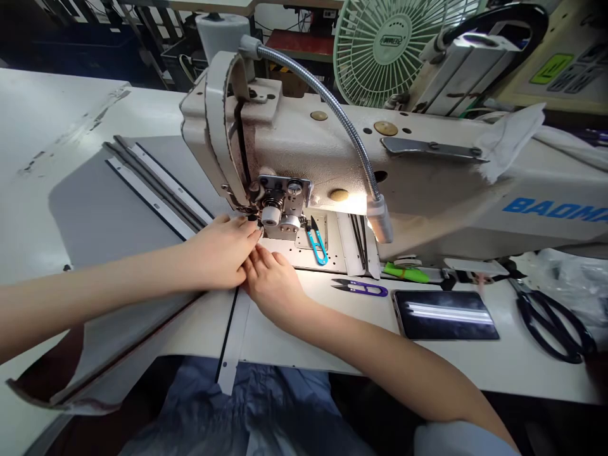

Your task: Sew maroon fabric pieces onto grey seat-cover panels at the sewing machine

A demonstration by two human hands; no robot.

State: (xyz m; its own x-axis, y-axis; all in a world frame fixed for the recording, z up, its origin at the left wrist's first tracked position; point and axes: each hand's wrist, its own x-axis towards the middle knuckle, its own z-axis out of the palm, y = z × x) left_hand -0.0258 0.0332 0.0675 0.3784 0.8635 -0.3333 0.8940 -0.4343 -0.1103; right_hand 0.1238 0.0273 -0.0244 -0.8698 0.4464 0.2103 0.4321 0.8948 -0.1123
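Note:
Under the head of the sewing machine (280, 139), my left hand (221, 250) lies on the grey material (99, 196), its fingertips close to the needle area. My right hand (273, 282) rests beside it, fingers bent and touching the near end of a white strip (235, 342) with a black edge. That strip hangs over the table's front edge. Both hands press on the work, and what lies under the fingers is hidden. More white strips (152, 199) with dark edges and grey rods lie on the material at the left.
Blue snips (317, 244) lie on the machine bed, with purple snips (363, 288), a phone (446, 315) and black scissors (553, 323) to the right. A flexible lamp (380, 218) hangs near the bed. Behind stands a green fan (394, 41).

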